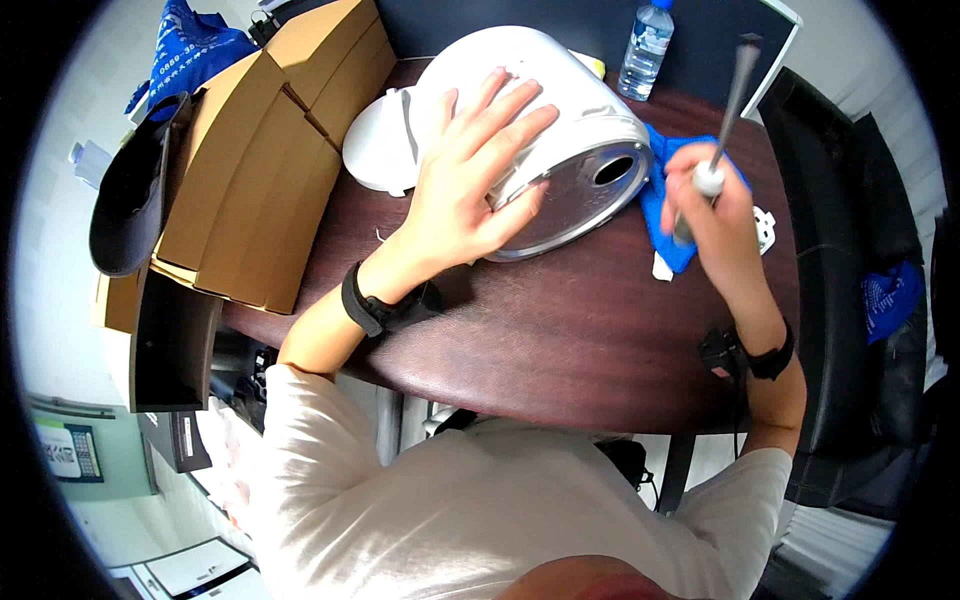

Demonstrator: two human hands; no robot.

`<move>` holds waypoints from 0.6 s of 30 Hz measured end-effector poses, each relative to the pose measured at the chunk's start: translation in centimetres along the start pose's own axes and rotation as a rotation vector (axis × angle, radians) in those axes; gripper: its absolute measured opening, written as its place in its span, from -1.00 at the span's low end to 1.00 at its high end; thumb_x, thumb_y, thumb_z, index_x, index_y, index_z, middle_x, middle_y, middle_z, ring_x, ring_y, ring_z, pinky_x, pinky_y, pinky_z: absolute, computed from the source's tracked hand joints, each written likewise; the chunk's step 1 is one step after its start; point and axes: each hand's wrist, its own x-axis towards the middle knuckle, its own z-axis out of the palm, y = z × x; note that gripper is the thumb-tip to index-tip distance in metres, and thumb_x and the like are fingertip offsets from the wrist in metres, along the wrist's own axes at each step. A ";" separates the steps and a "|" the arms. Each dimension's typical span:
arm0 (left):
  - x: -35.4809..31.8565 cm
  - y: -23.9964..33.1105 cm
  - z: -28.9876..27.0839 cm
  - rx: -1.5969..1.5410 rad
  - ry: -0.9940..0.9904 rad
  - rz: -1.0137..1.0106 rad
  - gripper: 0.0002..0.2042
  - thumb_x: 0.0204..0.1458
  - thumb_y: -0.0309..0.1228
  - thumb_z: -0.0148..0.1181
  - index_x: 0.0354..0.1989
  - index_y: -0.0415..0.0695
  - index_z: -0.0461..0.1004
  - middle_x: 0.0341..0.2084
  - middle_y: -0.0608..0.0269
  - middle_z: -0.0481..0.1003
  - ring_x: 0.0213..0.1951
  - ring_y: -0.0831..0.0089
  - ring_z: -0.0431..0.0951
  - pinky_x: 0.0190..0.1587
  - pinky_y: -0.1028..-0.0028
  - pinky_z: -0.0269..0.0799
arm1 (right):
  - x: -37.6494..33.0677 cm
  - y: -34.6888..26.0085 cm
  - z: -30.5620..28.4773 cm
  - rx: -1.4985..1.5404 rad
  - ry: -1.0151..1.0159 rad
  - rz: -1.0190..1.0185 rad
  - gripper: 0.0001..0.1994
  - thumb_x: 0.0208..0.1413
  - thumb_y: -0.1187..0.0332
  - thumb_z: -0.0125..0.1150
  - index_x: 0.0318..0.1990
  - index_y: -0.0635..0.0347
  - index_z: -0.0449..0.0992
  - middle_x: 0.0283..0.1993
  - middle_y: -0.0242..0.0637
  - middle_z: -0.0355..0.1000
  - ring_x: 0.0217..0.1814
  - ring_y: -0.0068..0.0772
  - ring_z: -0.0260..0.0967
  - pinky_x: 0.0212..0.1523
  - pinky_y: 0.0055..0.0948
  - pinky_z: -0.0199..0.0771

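A white, rounded appliance-like housing (590, 105) lies on its side on the dark wood table, its kind unclear. Its grey end plate (570, 205) has a dark oval hole and faces toward me. At its left end sits a white round part (375, 150). My left hand (475, 165) rests on the housing with fingers spread, holding nothing. To the right, my right hand (715, 200) is wrapped round the handle of a screwdriver (735, 110). The screwdriver's metal shaft points up and away, apart from the housing. Beneath that hand lies a blue cloth (680, 245).
Brown cardboard boxes (255, 200) stand on the left, with a dark cap (135, 210) beside them. A water bottle (647, 50) is at the back right. Partly behind my right hand is a small white part (765, 230). A black sofa (840, 250) borders the right side.
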 end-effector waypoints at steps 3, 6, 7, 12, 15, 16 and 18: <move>0.9 -0.4 0.3 0.041 -0.032 0.004 -0.42 -0.06 -0.34 0.24 0.23 -0.10 0.41 0.30 0.05 0.31 0.41 0.05 0.14 0.40 -0.11 -0.11 | -2.3 -0.8 0.5 -0.196 -0.134 0.234 -0.86 0.23 0.34 0.20 -0.16 0.13 0.40 -0.41 -0.46 0.34 -0.54 -0.72 0.25 -0.56 -0.66 0.22; 1.9 -1.7 1.3 0.023 -0.007 0.009 -0.44 -0.04 -0.32 0.23 0.23 -0.07 0.41 0.29 0.08 0.32 0.40 0.07 0.16 0.40 -0.11 -0.11 | -4.6 1.1 0.6 -0.122 -0.234 0.190 -0.80 0.23 0.38 0.19 -0.07 0.18 0.34 -0.32 -0.40 0.34 -0.49 -0.71 0.26 -0.53 -0.65 0.26; 2.3 -2.2 1.4 0.022 -0.006 0.015 -0.45 -0.03 -0.31 0.23 0.23 -0.06 0.41 0.28 0.08 0.33 0.40 0.06 0.16 0.39 -0.12 -0.10 | -5.1 1.4 0.6 -0.012 -0.257 0.264 -0.77 0.24 0.39 0.18 -0.03 0.20 0.32 -0.30 -0.38 0.34 -0.46 -0.71 0.27 -0.52 -0.64 0.28; 3.8 -3.1 1.8 0.014 -0.026 0.027 -0.46 -0.03 -0.28 0.24 0.21 -0.02 0.42 0.27 0.07 0.34 0.39 0.04 0.18 0.37 -0.14 -0.06 | -5.5 2.9 1.0 0.198 -0.271 0.256 -0.69 0.31 0.47 0.02 0.17 0.33 0.26 -0.22 -0.27 0.39 -0.42 -0.63 0.37 -0.52 -0.66 0.37; 4.0 -3.2 2.0 0.012 -0.030 0.019 -0.46 -0.04 -0.29 0.23 0.21 -0.02 0.43 0.26 0.07 0.34 0.38 0.03 0.19 0.36 -0.15 -0.05 | -5.3 2.9 1.4 0.189 -0.242 0.271 -0.66 0.32 0.46 0.02 0.20 0.34 0.26 -0.19 -0.23 0.40 -0.42 -0.63 0.38 -0.53 -0.67 0.36; 4.1 -3.2 2.0 0.013 -0.029 0.016 -0.46 -0.04 -0.29 0.23 0.20 -0.02 0.43 0.26 0.07 0.34 0.38 0.03 0.19 0.36 -0.15 -0.05 | -5.2 2.9 1.4 0.202 -0.208 0.274 -0.65 0.32 0.45 0.03 0.21 0.35 0.27 -0.20 -0.24 0.41 -0.42 -0.63 0.38 -0.54 -0.66 0.36; 4.0 -3.1 2.0 0.016 -0.023 0.020 -0.46 -0.05 -0.30 0.22 0.20 -0.02 0.43 0.26 0.07 0.34 0.38 0.02 0.19 0.36 -0.16 -0.04 | -5.0 3.0 1.5 0.138 -0.147 0.230 -0.66 0.31 0.46 0.05 0.19 0.35 0.28 -0.22 -0.26 0.41 -0.42 -0.64 0.38 -0.54 -0.66 0.35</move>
